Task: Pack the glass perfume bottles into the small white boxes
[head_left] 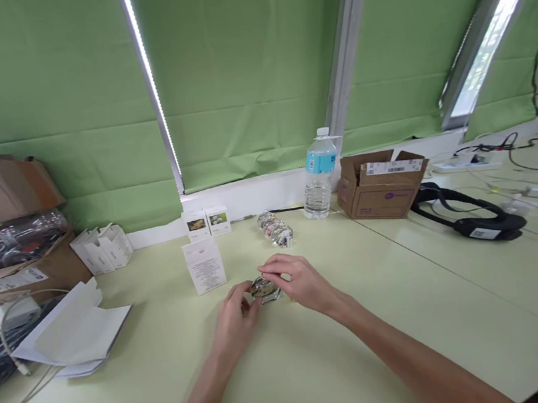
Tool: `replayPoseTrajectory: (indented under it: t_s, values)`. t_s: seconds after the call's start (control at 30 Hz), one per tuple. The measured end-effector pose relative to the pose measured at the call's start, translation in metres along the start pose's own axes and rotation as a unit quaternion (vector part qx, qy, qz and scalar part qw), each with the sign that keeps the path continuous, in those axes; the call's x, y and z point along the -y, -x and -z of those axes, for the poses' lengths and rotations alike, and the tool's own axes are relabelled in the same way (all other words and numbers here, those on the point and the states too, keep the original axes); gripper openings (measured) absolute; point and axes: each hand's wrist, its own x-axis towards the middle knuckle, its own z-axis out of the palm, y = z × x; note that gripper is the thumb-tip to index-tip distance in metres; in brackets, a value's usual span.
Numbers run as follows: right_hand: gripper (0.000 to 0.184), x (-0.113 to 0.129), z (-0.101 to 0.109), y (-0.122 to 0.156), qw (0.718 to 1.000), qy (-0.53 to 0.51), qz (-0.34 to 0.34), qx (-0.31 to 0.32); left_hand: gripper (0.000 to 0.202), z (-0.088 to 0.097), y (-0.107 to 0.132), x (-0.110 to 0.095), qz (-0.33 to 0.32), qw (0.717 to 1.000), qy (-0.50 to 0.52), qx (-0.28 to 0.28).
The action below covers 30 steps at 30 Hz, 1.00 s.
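An office-like workroom: pale desks (324,368) against green roller blinds (238,64), with cardboard boxes (380,185), cables (518,144), small product cartons (204,265).

At the centre of the frame, on the counter (324,368), the left hand (236,321) and the right hand (298,281) both grip a small object (264,288). A carton (204,265) stands just above and left of them, with two smaller cartons (206,223) behind it by the wall. Rightward along the back come a cluster of small pieces (276,229), a water bottle (320,177), a cardboard box (381,186) and a headset (473,215), while folded paper (73,328) lies at middle left.
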Motion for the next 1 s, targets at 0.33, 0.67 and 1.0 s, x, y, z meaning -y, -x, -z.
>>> replayPoseTrajectory:
  t_s: [0.33, 0.67, 1.0]
  values:
    - [0.019, 0.001, -0.002, 0.001, 0.999, 0.027, 0.013, -0.038, 0.029, 0.001, 0.000, 0.000, -0.001, 1.000, -0.010, 0.001]
    - [0.019, -0.007, -0.001, 0.001, 1.000, 0.021, 0.021, -0.005, 0.028, 0.001, 0.000, 0.001, -0.007, 1.000, -0.003, 0.005]
    - [0.025, -0.004, 0.005, -0.003, 0.983, 0.146, 0.098, 0.054, 0.029, 0.001, 0.001, -0.002, 0.002, 1.000, -0.011, 0.004]
